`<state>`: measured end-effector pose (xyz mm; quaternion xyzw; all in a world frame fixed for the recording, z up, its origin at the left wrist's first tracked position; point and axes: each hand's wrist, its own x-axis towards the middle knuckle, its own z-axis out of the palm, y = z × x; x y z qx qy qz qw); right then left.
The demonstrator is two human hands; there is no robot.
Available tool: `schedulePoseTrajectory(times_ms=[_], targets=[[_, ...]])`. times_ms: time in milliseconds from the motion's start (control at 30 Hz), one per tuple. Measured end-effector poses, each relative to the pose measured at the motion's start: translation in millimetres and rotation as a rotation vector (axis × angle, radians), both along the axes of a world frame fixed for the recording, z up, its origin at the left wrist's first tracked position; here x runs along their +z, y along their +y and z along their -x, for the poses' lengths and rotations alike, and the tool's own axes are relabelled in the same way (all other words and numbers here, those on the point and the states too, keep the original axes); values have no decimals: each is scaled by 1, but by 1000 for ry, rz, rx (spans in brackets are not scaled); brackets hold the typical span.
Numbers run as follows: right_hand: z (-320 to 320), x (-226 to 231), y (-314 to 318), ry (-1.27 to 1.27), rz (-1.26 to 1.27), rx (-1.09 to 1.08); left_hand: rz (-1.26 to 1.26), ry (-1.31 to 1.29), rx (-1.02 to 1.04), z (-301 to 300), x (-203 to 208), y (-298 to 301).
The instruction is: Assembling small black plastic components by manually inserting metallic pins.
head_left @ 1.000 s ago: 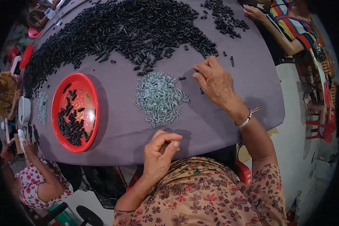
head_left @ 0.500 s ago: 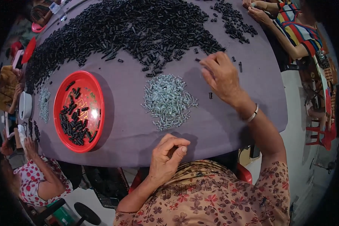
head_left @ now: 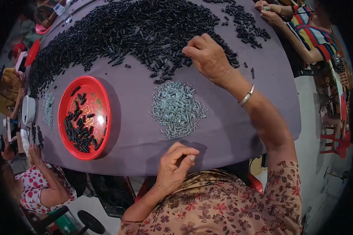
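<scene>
"What's nearest, from where you stand?"

"The left hand [head_left: 173,164], at the middle of the worktop's [head_left: 133,143] near edge. Thumb and forefinger curl toward each other; whether they pinch anything, I can't tell."

"And the red tray [head_left: 92,86]?"

"Over toward the left edge, with loose black pieces [head_left: 78,137] in it, thickest in its nearer half."

"Those little silvery springs [head_left: 177,109]?"

"Piled just beyond the left hand, well to the right of the tray."

"Where's the right hand, then?"

"The right hand [head_left: 210,56] is farther out, past the springs, in front of the right part of the black heap [head_left: 117,35]. Its fingers are bent inward, a pale bracelet [head_left: 247,95] at the wrist. I can't tell if it grips a piece."

"How far does that heap go?"

"Along the far edge and round down the left edge. A smaller scatter [head_left: 247,25] lies toward the far right corner, near a co-worker's hands [head_left: 271,17]."
</scene>
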<state>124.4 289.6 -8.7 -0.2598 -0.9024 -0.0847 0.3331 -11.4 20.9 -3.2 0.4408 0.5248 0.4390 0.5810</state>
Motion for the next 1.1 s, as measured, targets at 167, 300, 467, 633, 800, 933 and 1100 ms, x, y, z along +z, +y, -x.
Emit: schedulePoseTrajectory(times_ms=[167,300,467,633,800,933,1100], targets=[[39,-9,10,-23,64,128,-43,33,-23,1,-2,-1],[37,-14,16,-93,72,6,-18,21,-56,3,-2,-1],[-17,-10,-10,-155,189,-90,-78,87,-61,2,-4,-1],[-63,-3,-49,46,313,-30,-53,41,-11,-1,-1,-1],[-103,4,-85,391,407,-196,-20,21,12,-3,-3,-2],[-119,-15,-99,403,631,-437,-18,21,5,-4,-1,-1],[-94,-13,-82,109,338,-364,-27,49,0,-5,-1,-1]])
